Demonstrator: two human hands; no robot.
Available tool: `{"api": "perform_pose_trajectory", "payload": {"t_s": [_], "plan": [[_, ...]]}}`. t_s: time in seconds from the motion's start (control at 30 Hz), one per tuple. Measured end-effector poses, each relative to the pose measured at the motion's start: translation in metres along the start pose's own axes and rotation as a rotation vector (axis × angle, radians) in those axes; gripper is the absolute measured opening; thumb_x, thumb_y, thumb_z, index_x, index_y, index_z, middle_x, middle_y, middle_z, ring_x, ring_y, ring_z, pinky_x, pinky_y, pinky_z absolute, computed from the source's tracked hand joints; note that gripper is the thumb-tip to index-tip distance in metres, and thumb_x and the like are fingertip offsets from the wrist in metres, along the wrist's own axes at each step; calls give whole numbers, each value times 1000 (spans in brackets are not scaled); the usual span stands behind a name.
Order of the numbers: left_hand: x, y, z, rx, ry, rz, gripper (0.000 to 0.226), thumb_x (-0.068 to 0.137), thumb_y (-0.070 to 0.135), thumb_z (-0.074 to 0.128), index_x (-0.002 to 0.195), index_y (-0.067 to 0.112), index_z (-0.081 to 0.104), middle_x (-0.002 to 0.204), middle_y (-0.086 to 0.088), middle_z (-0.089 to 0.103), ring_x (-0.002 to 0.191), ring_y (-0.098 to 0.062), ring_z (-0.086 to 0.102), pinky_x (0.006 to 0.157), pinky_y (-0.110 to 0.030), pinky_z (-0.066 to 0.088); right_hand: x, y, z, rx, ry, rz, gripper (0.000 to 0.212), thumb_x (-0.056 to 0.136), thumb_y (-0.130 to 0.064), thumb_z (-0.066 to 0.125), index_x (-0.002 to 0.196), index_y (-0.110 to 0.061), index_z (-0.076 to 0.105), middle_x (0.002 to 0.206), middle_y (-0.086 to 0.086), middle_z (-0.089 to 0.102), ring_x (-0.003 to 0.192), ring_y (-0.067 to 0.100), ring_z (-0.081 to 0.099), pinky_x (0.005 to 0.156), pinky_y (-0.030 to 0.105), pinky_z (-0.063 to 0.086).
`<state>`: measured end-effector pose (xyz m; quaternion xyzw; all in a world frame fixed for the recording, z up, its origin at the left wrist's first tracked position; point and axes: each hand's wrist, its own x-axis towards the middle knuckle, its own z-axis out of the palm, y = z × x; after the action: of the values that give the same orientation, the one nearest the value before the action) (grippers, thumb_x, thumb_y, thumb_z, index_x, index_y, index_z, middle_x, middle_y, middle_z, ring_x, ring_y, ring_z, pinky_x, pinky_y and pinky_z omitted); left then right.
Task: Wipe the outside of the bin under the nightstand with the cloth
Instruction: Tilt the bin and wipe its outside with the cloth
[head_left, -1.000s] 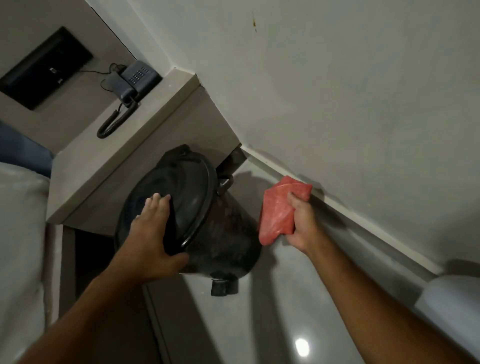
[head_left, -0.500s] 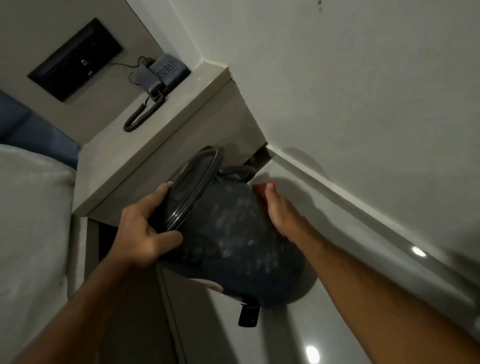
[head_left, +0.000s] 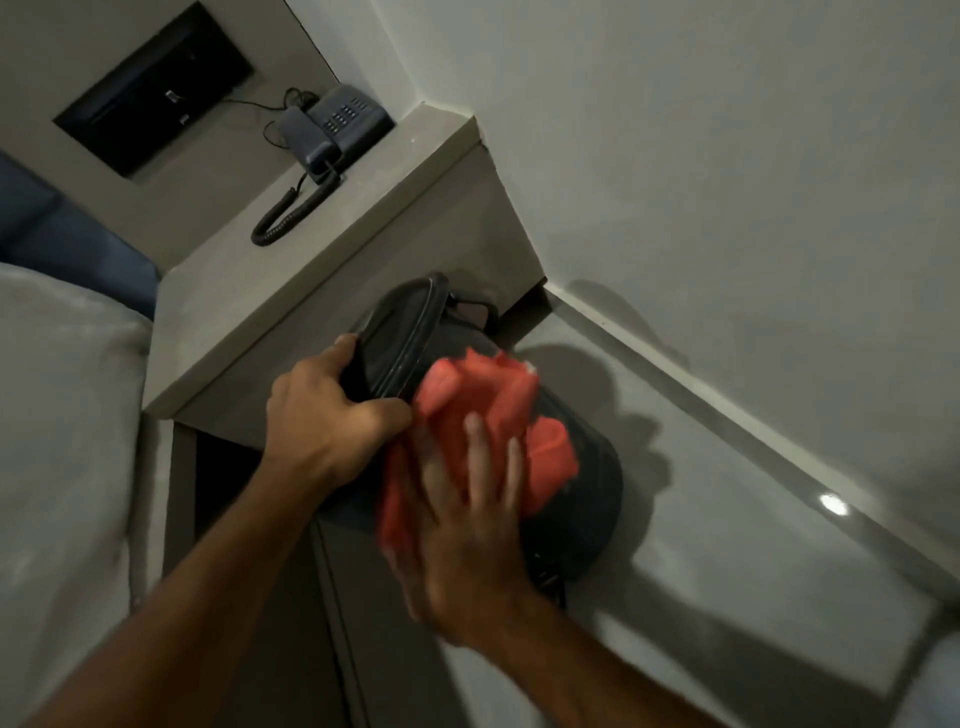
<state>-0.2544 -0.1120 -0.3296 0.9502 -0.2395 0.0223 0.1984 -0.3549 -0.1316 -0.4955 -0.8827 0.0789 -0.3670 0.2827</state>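
The dark bin (head_left: 592, 499) with its lid (head_left: 400, 332) is tilted on the floor, just in front of the grey nightstand (head_left: 322, 291). My left hand (head_left: 327, 410) grips the lid rim at the bin's top. A red cloth (head_left: 483, 410) lies bunched on the bin's upper side. My right hand (head_left: 467, 525) presses flat on the cloth, fingers spread, and is blurred by motion. Much of the bin's side is hidden under the cloth and hand.
A corded telephone (head_left: 332, 135) sits on the nightstand top. A dark wall panel (head_left: 156, 88) is set above it. The bed's pale bedding (head_left: 57, 441) fills the left. A wall with a skirting board (head_left: 753, 410) runs along the right of the glossy floor (head_left: 727, 561).
My right hand came from the far side of the bin onto its near upper side, bringing the cloth into view. My left hand kept its grip on the lid rim.
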Motion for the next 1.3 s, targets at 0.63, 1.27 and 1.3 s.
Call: {"api": "perform_pose_trajectory", "payload": {"t_s": [0.63,1.27,1.3], "plan": [[-13,-23,-10,-51,-121,96,114,43,50,66,149,18,40,119,5,53,78,12,57,66,-20,48,-34,147,12,452,-239,1178,78,98,-67,18,147,-14,47,150,18,51,137,36,46,119,54,26],[-27,-54,-10,-41,-126,135,115,43,47,71,150,23,37,135,9,48,117,-11,50,79,-13,43,-136,35,55,-16,-791,579,64,107,-30,7,139,-17,61,146,23,53,130,55,50,113,71,20],[-29,-57,-11,-59,-126,120,116,43,47,72,151,23,38,136,7,48,119,-13,49,77,-14,43,-122,33,49,20,-801,604,64,106,-28,7,142,-16,58,149,24,51,131,56,49,114,71,17]]}}
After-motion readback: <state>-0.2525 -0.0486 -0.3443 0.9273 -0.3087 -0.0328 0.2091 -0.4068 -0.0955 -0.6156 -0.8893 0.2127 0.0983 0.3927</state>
